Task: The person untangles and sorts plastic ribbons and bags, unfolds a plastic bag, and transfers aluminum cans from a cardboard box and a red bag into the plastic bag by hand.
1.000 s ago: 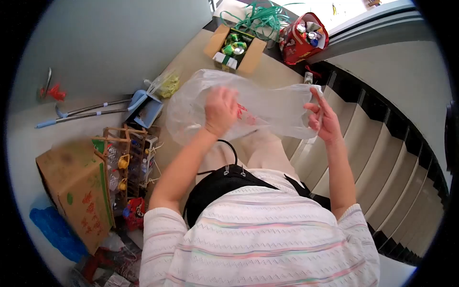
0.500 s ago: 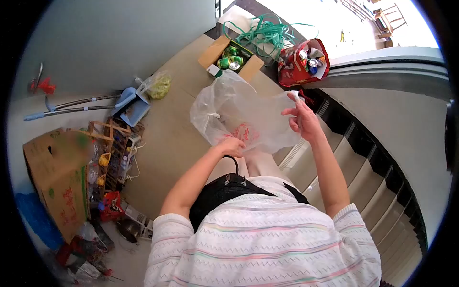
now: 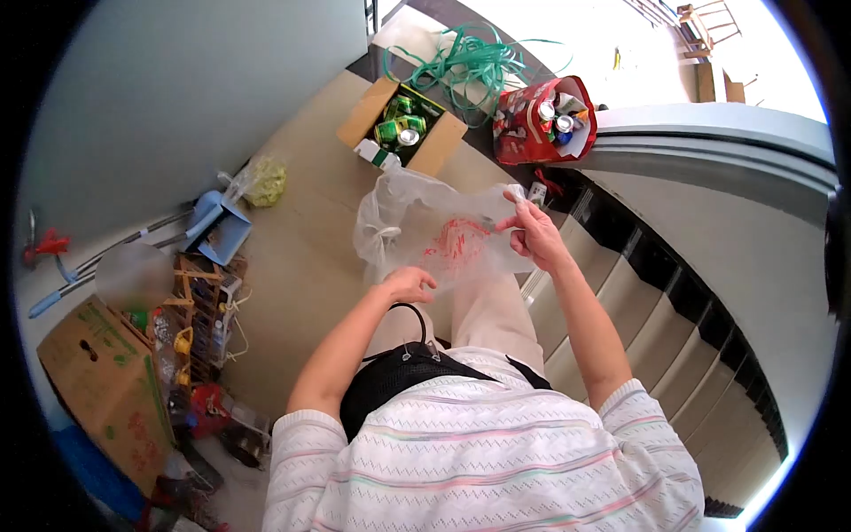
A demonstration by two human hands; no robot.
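Note:
A translucent white plastic bag (image 3: 417, 226) with red print hangs in front of my legs. My right hand (image 3: 534, 235) pinches its upper right edge between thumb and fingertip, other fingers partly spread. Beside the bag's lower left edge is my left hand (image 3: 410, 285), with its fingers apart and nothing visible in them. Beyond the bag, an open cardboard box (image 3: 443, 142) holds green cans (image 3: 399, 124). To its right stands a red bag (image 3: 523, 124) filled with cans.
Green strapping (image 3: 470, 62) lies tangled behind the box. Stairs (image 3: 620, 293) descend on the right. At left are a blue dustpan (image 3: 219, 232), a bag of something yellow-green (image 3: 266, 182), a wooden rack (image 3: 199, 310) and a large carton (image 3: 106, 381).
The bag has dropped from a stretched-out position and hangs flatter. My left hand has come off it, down and left. My right hand has moved left and down, still pinching the edge.

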